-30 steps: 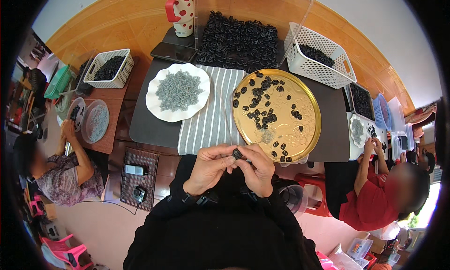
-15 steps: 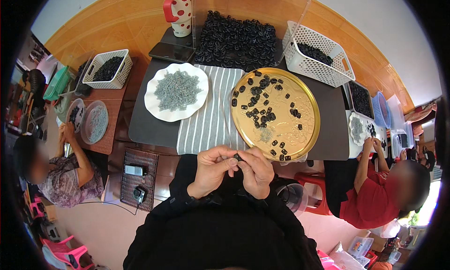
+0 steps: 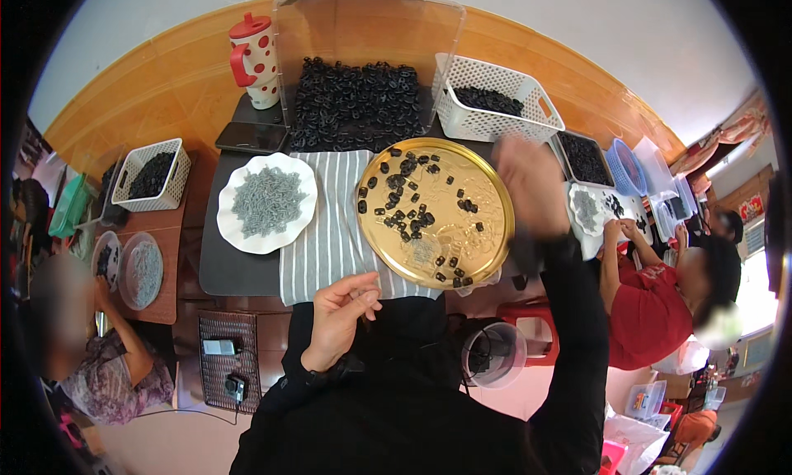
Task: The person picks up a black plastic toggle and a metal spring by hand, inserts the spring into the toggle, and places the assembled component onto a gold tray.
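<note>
Keep blurred right hand (image 3: 532, 182), grip not discernible, over round gold metal tray (image 3: 487, 252); left hand (image 3: 342, 314) fingers loosely curled, holding nothing visible.

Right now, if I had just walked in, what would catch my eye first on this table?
Likely the round gold tray in the middle, dotted with small black pieces, with the person's blurred right hand raised over its right rim. Left of it a white plate holds a heap of grey pieces, and behind it lies a big pile of black parts. The left hand hovers near the body.
</note>
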Demonstrator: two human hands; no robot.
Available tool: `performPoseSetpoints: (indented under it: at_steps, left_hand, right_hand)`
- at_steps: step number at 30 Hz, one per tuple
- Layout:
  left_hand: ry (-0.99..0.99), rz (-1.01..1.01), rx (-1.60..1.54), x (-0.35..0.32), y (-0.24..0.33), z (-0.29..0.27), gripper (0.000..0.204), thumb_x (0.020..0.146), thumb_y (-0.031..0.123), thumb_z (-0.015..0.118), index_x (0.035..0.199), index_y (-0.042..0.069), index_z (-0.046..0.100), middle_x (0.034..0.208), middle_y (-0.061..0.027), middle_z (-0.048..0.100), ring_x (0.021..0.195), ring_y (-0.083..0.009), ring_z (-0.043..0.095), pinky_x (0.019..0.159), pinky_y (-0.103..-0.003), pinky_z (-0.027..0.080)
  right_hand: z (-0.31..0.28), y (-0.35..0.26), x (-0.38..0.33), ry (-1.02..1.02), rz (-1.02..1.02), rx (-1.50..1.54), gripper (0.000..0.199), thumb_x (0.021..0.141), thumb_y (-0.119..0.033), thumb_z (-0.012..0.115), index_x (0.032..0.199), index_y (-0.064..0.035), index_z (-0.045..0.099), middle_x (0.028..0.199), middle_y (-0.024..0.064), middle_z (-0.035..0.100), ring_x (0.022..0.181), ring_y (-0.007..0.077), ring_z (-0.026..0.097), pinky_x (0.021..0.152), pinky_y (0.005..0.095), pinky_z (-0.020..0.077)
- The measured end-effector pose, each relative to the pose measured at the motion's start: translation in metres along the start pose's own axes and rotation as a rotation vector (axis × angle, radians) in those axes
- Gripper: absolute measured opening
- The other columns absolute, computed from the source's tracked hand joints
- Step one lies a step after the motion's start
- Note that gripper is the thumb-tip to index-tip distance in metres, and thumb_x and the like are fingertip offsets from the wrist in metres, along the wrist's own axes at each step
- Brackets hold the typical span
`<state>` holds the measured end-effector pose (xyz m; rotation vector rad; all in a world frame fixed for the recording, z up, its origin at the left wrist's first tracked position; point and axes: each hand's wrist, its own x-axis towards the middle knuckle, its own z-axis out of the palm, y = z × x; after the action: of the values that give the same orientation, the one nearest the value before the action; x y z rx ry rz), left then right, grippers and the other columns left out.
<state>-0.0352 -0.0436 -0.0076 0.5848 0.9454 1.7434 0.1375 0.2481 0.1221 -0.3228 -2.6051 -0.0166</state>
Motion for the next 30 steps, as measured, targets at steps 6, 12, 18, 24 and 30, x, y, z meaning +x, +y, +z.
performPoseSetpoints:
  at_steps: [6,12,18,24,30]
  left_hand:
    - [0.039,0.026,0.015,-0.004,0.001,-0.007,0.026,0.085,0.0,0.062,0.111,-0.003,0.062,0.089,-0.0092,0.066,0.071,-0.0124,0.062,0.058,-0.021,0.048]
    - [0.047,-0.022,0.048,-0.001,-0.002,-0.012,0.023,0.087,0.002,0.061,0.109,-0.003,0.063,0.087,-0.0098,0.066,0.07,-0.0129,0.062,0.056,-0.021,0.046]
    - [-0.01,-0.055,0.104,0.003,-0.002,-0.002,0.022,0.087,0.0,0.06,0.108,-0.004,0.063,0.087,-0.0096,0.066,0.07,-0.0126,0.062,0.055,-0.021,0.046]
    - [-0.001,-0.073,0.113,0.002,-0.004,0.003,0.022,0.087,0.0,0.06,0.108,-0.004,0.063,0.088,-0.0101,0.066,0.07,-0.0126,0.062,0.055,-0.021,0.046]
    - [0.014,-0.099,0.11,0.002,-0.005,0.004,0.022,0.086,0.0,0.062,0.108,-0.003,0.063,0.086,-0.0084,0.066,0.069,-0.0103,0.061,0.055,-0.019,0.046]
  right_hand:
    - [0.009,0.048,0.009,0.313,0.969,1.217,0.02,0.083,-0.001,0.06,0.101,0.0075,0.059,0.086,0.0112,0.066,0.072,0.0177,0.062,0.061,0.0243,0.0494]
    - [0.051,0.005,-0.05,-0.202,0.56,0.396,0.018,0.074,-0.006,0.063,0.09,0.0023,0.065,0.071,0.0152,0.064,0.06,0.0248,0.061,0.056,0.0329,0.0473]
    - [0.065,0.012,-0.062,-0.221,0.497,0.204,0.02,0.071,-0.011,0.065,0.088,0.0001,0.066,0.075,0.0178,0.062,0.07,0.0348,0.062,0.065,0.0407,0.0483]
    - [0.07,0.01,-0.048,-0.284,0.48,0.231,0.018,0.072,-0.013,0.067,0.088,-0.0044,0.067,0.078,0.019,0.061,0.074,0.0354,0.061,0.067,0.0418,0.0479]
    - [0.072,-0.005,-0.047,-0.358,0.416,0.199,0.015,0.071,-0.013,0.068,0.084,-0.0079,0.067,0.082,0.0184,0.056,0.079,0.0359,0.059,0.07,0.042,0.0468]
